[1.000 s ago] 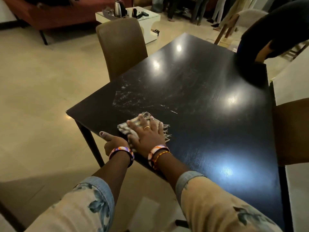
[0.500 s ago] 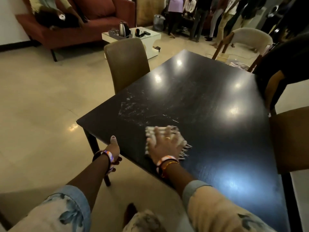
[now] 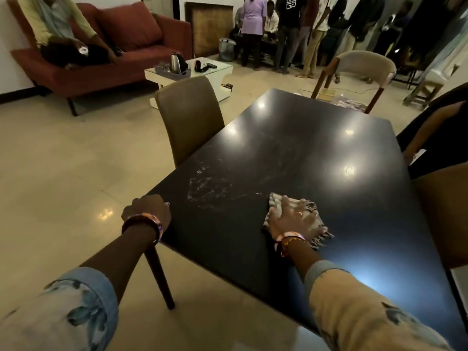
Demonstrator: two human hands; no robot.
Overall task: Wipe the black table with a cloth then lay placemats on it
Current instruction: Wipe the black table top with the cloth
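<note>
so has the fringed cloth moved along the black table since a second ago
Yes. The pale fringed cloth under the right hand slid rightward, away from the whitish smear on the black table.

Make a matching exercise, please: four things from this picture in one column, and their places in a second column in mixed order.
Things:
1. cloth
2. left hand
3. kettle
4. brown chair

Places:
A. on the white coffee table
B. gripping the near corner of the black table
C. pushed up to the black table's left side
D. flat on the black table under the right hand

Pairs: 1-D, 2-B, 3-A, 4-C
</note>
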